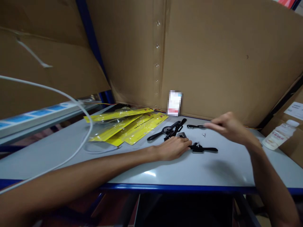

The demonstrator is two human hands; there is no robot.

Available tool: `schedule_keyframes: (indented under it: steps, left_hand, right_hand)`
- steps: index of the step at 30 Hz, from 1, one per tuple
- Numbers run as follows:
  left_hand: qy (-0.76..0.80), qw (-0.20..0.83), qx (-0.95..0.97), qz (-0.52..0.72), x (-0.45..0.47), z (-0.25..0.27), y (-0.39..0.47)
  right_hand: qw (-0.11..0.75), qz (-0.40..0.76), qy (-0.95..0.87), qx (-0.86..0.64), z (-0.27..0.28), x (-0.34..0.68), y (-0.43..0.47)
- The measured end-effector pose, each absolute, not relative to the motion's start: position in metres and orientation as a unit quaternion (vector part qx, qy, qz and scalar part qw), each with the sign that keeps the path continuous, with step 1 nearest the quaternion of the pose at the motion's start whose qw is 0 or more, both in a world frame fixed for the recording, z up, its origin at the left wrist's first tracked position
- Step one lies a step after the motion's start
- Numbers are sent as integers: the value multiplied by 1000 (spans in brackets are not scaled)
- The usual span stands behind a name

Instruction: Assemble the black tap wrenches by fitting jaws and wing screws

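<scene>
"Starting from the left, what lies along the bench?"

"A power strip (pixel 42 110), then a white cable (pixel 87 126) arching past it, then yellow packages (pixel 139 129) with clear plastic, overlapping on the pale tabletop (pixel 227 176)."

"And next?"

"A cluster of black tools (pixel 157 135), crossing one another. The left hand (pixel 174 148) is just in front of them, fingers curled over the left end of a black two-handled tool (pixel 197 148). It grips that piece low at the tabletop; the other handle points right."

"Anything behind?"

"A blurred-out screen (pixel 174 103), upright near the cardboard (pixel 208 63)."

"Further right?"

"A slim black handle (pixel 191 126), with a small silver piece (pixel 204 135) lying nearer the front. The right hand (pixel 228 127) has its fingers bent together at the handle's right end; I can't tell whether they pinch it."

"Last?"

"A white-capped bottle (pixel 279 135)."
</scene>
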State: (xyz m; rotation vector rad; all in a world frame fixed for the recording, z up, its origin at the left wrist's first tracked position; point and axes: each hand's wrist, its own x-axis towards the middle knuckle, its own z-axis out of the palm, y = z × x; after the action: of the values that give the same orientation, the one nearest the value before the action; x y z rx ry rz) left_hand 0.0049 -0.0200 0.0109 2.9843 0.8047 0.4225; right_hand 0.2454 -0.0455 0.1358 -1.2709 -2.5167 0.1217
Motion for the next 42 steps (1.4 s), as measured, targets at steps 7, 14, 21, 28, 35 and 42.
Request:
schedule_keyframes:
  steps: [7, 14, 21, 28, 35, 42]
  left_hand:
    - [269, 14, 956, 120, 6, 11, -20]
    - [270, 28, 954, 124, 5, 11, -21]
    - [268, 24, 955, 125, 5, 10, -19]
    - [260, 22, 957, 129, 4, 7, -18]
    - [263, 25, 955, 134, 4, 7, -18]
    - [264, 23, 955, 133, 5, 9, -19]
  right_hand:
    - [83, 160, -902, -392, 89, 231, -30]
    - [73, 86, -902, -416, 71, 218, -33]
    - [98, 127, -874, -459, 66, 217, -32]
    - [56, 296, -842, -448, 74, 230, -27]
    - [57, 130, -904, -403, 74, 223, -31]
    - [56, 140, -894, -422, 78, 232, -29]
